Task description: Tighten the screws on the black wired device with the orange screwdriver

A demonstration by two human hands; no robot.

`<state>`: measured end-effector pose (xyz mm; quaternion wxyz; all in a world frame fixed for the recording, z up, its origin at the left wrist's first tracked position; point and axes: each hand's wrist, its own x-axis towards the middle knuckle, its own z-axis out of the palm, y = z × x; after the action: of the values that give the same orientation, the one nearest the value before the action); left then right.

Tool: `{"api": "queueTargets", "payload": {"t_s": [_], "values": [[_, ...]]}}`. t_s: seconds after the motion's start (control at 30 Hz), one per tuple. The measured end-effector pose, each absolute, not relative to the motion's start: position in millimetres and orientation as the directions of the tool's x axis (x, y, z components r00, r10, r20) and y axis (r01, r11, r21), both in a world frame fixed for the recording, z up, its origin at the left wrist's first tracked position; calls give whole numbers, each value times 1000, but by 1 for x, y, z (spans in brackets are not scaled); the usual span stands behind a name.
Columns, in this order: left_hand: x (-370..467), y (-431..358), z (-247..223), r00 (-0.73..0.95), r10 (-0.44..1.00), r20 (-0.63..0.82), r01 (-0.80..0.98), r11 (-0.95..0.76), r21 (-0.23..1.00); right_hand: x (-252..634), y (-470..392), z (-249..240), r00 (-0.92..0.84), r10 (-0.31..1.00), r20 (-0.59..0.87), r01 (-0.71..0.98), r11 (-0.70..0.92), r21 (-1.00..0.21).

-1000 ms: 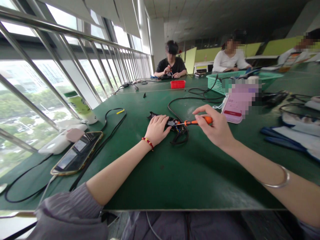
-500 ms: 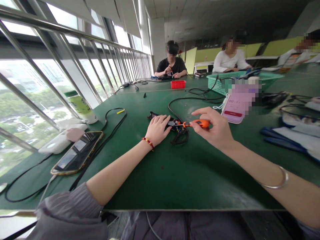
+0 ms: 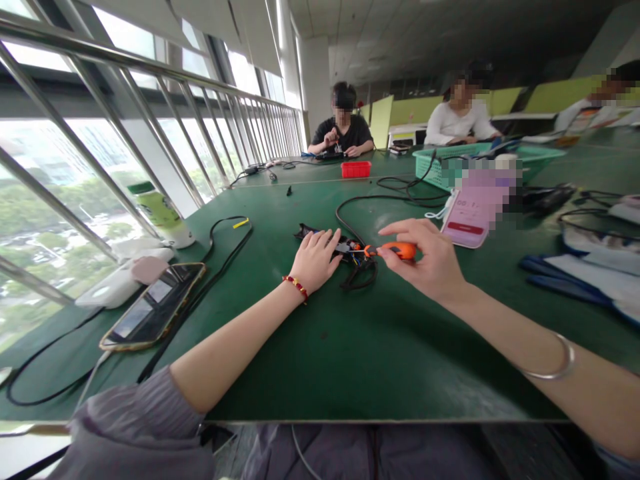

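Observation:
My left hand [image 3: 314, 261] lies over a black device with an opened casing [image 3: 303, 231], holding it against the table, the fingers across it and the thumb at its near side. Coloured wires [image 3: 356, 257] show at the device's right end, and a black cable loops beside it. In my right hand [image 3: 431, 259] is an orange-and-black screwdriver [image 3: 400, 251], pinched at the handle between thumb and fingers. Its shaft points left, toward the wired end of the device. My left palm and fingers hide much of the casing.
A red tray [image 3: 356, 169] and a green basket [image 3: 427, 167] of cables stand farther back. A pink-screened phone [image 3: 467, 217] leans near the basket. To the left are a black phone [image 3: 155, 307], a green-capped bottle [image 3: 163, 213] and cords; at right, gloves [image 3: 575, 277]. Several people sit beyond.
My right hand and the screwdriver handle have shifted very slightly left. My left hand stays on the device. The person opposite has moved a hand a little.

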<state>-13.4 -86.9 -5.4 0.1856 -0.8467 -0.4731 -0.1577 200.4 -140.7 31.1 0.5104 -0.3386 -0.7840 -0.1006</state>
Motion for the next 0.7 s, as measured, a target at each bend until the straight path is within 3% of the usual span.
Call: {"api": "queueTargets", "payload": {"t_s": [0.3,0.7], "values": [[-9,-92,-3,510,740,439,860,-448,-244,200,-139,30,-259,367,893,594,790,-152],[-10,-95,0,518,730,446,856,-446,-263,199,-141,32,-282,405,869,625,765,-154]]}}
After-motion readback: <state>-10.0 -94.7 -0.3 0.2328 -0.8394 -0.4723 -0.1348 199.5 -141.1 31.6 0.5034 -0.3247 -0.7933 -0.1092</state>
